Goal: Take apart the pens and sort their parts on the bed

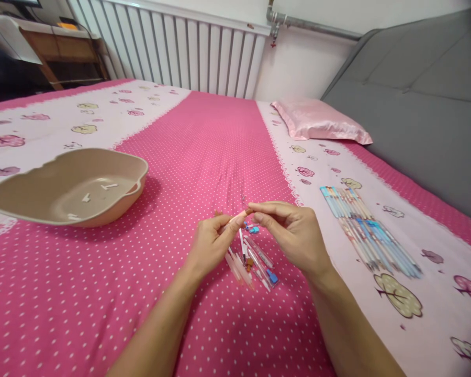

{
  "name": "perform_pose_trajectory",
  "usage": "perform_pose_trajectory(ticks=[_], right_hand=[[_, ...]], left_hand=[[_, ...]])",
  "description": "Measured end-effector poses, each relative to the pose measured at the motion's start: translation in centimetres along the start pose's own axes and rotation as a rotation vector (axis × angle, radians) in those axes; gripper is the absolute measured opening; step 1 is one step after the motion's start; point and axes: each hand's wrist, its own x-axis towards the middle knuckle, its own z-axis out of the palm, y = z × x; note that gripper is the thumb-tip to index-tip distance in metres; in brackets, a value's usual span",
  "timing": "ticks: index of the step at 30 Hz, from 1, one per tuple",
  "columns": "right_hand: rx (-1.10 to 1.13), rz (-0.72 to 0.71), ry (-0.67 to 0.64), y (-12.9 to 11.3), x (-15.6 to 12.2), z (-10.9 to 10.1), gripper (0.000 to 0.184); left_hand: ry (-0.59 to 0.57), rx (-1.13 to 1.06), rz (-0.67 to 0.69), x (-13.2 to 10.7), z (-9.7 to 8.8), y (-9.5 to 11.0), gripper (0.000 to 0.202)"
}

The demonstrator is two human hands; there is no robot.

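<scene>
My left hand [211, 242] and my right hand [292, 230] meet above a pink polka-dot bed sheet [204, 146]. Both pinch a thin pen part [241, 215] between fingertips, the left holding its lower end, the right its upper tip. Under the hands lies a small heap of loose pen pieces [255, 262]: clear barrels, refills and little blue caps. A row of several assembled pens [369, 230] lies side by side to the right of my right hand.
A beige plastic basin [68, 186] with a few small white bits inside sits at the left. A pink pillow [322, 123] and grey headboard [416, 94] stand at the right. A white radiator [180, 47] lines the far wall.
</scene>
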Motion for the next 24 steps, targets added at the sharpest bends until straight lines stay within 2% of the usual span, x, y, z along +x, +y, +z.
perform_pose_trajectory(ticks=[12,24], right_hand=[[0.117,0.041,-0.145,0.29,-0.06,0.75,0.035],[0.126,0.043,-0.159,-0.32,-0.26,0.62,0.042]], left_hand=[[0.026,-0.086,-0.009,0.14,0.15,-0.01,0.043],[0.007,-0.147,-0.038,0.2,-0.14,0.09,0.044]])
